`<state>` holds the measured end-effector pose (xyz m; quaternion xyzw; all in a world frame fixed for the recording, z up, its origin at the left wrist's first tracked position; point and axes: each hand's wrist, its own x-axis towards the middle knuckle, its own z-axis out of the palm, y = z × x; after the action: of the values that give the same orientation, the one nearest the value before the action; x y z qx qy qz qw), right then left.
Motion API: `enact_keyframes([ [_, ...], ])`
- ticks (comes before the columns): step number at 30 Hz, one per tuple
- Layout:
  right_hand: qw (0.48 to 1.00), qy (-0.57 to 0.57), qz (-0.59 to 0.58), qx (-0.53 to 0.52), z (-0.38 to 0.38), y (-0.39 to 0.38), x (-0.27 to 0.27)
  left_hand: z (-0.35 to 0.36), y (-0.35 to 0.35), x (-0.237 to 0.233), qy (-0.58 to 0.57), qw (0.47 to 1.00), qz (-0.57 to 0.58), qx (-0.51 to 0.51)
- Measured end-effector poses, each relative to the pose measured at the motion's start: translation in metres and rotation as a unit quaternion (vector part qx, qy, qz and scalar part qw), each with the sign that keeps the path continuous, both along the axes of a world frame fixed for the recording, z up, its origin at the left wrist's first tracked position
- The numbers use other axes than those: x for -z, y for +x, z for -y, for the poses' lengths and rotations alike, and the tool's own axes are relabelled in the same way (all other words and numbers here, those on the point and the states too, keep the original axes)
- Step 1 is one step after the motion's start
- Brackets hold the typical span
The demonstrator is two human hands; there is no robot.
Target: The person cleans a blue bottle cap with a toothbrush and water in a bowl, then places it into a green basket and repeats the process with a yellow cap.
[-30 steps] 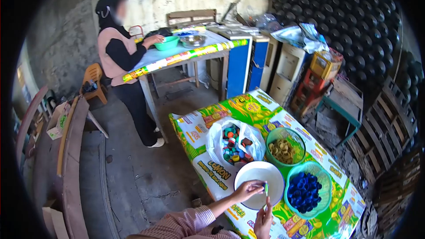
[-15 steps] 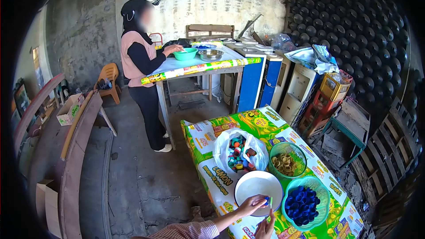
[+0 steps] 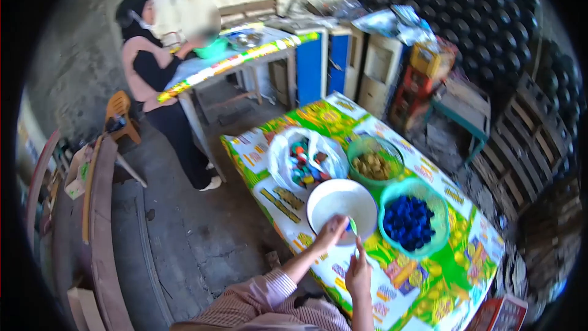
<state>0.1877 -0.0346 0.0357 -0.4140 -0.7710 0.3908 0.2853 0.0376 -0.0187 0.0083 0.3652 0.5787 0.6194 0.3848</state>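
My left hand (image 3: 332,232) is closed over the near part of a white bowl (image 3: 318,199), on a small blue cap (image 3: 349,227). My right hand (image 3: 359,270) is closed around a thin tool, whose light tip (image 3: 352,225) meets the cap; blur hides its exact shape. Right of the bowl, a light green basket (image 3: 445,220) holds many blue caps (image 3: 409,224). Behind it, a green basket (image 3: 399,168) contains yellowish caps (image 3: 372,167). A white plastic bag (image 3: 280,165) with mixed coloured caps lies behind the bowl.
The patterned table (image 3: 331,282) has its left edge near my left forearm. A person (image 3: 150,79) stands at another table (image 3: 245,55) with a green bowl (image 3: 211,50). Crates (image 3: 422,70), a small green-framed table (image 3: 462,101) and a wooden pallet (image 3: 527,141) are on the right.
The view has shifted and tilted, so the near table shows more fully. My right hand and forearm are now more in view. Both hands remain at the bowl with the cap and tool.
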Motion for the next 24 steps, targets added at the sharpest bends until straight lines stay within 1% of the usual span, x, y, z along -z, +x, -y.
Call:
enact_keyframes([
  [2,0.999,0.015,-0.035,-0.001,-0.002,-0.002,0.005,-0.002,-0.014,0.011,-0.043,0.998,0.002,0.043],
  [3,0.998,0.060,-0.028,-0.003,0.000,-0.001,0.003,0.001,-0.010,-0.005,-0.034,0.993,0.102,0.044],
  [4,0.995,0.080,-0.055,-0.007,-0.003,-0.003,0.002,0.000,-0.019,0.008,-0.009,0.984,0.154,0.086],
  [5,0.998,0.022,-0.060,-0.007,-0.002,-0.002,-0.006,0.003,-0.020,0.002,-0.014,0.983,0.153,0.103],
  [6,0.999,0.004,-0.052,-0.005,-0.004,-0.001,-0.008,0.004,-0.020,-0.006,-0.014,0.979,0.158,0.127],
  [8,0.996,0.025,-0.085,-0.005,-0.005,-0.002,-0.009,0.005,-0.018,-0.003,0.016,0.978,0.147,0.144],
  [10,0.996,0.009,-0.087,-0.003,-0.003,-0.001,-0.015,0.004,-0.019,-0.003,0.027,0.968,0.201,0.146],
  [11,0.996,-0.007,-0.090,-0.006,-0.002,-0.002,-0.018,0.003,-0.019,-0.004,0.025,0.969,0.203,0.141],
  [13,0.996,0.002,-0.090,-0.011,-0.002,-0.006,-0.012,0.002,-0.020,-0.004,0.024,0.969,0.206,0.137],
  [15,0.996,0.005,-0.092,-0.008,-0.007,-0.010,-0.004,0.002,-0.024,-0.003,0.000,0.982,0.145,0.125],
  [17,0.996,0.043,-0.078,-0.001,-0.010,-0.008,-0.001,0.004,-0.028,-0.002,-0.013,0.982,0.149,0.117],
  [20,0.995,0.037,-0.092,0.007,-0.010,-0.008,-0.014,0.001,-0.029,-0.005,-0.036,0.982,0.156,0.098],
  [21,0.995,0.065,-0.070,0.007,-0.010,-0.010,-0.011,0.000,-0.030,-0.004,-0.042,0.982,0.158,0.092],
  [22,0.994,0.076,-0.075,0.001,-0.010,-0.014,-0.004,-0.001,-0.030,-0.004,-0.049,0.982,0.160,0.087],
  [24,0.998,0.050,-0.036,-0.007,-0.011,-0.018,0.005,-0.005,-0.031,-0.002,-0.043,0.981,0.162,0.093],
])
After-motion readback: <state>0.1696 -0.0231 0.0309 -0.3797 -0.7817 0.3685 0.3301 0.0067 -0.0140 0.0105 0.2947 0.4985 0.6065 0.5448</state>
